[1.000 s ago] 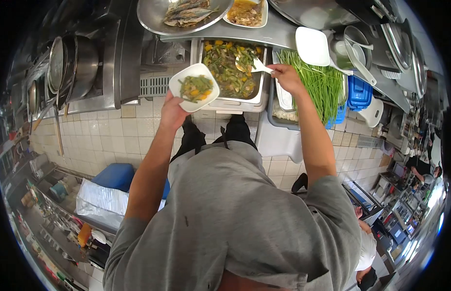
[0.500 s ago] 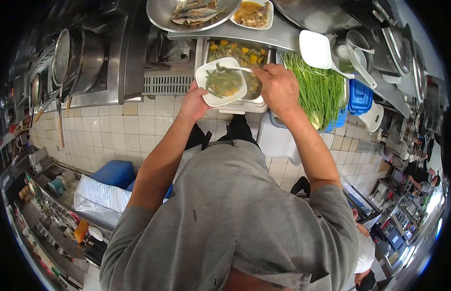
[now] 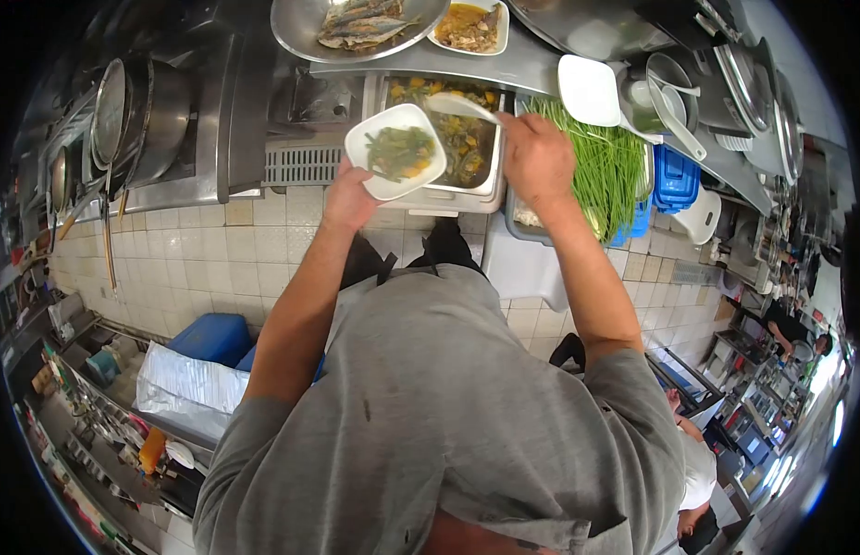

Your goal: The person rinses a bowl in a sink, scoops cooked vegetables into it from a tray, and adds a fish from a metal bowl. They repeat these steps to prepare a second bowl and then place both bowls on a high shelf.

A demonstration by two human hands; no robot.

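My left hand [image 3: 351,196] grips the lower left rim of a white square bowl [image 3: 428,176] with rounded corners. Inside the bowl lies a portion of vegetable stew [image 3: 398,154], green with some orange pieces. My right hand [image 3: 538,159] is closed on the handle of a white serving spoon [image 3: 459,107], whose bowl is over the far part of a rectangular food container [image 3: 493,176]. More stew with green strips and yellow-orange chunks [image 3: 465,159] fills that container. The white bowl is held beside and partly over the container's left edge.
Long green stalks [image 3: 592,171] lie in a tray on the right, by blue containers [image 3: 675,180]. On the steel shelf ahead are a metal bowl of fish [image 3: 300,37], a dish of orange-sauced food [image 3: 494,42] and an empty white dish [image 3: 588,91]. Pots [image 3: 161,120] stand left. Another person [image 3: 696,472] is behind, right.
The spoon has left the white bowl and moved over the food container, its bowl now turned underside up. My left hand has shifted the white bowl slightly left, uncovering more stew.
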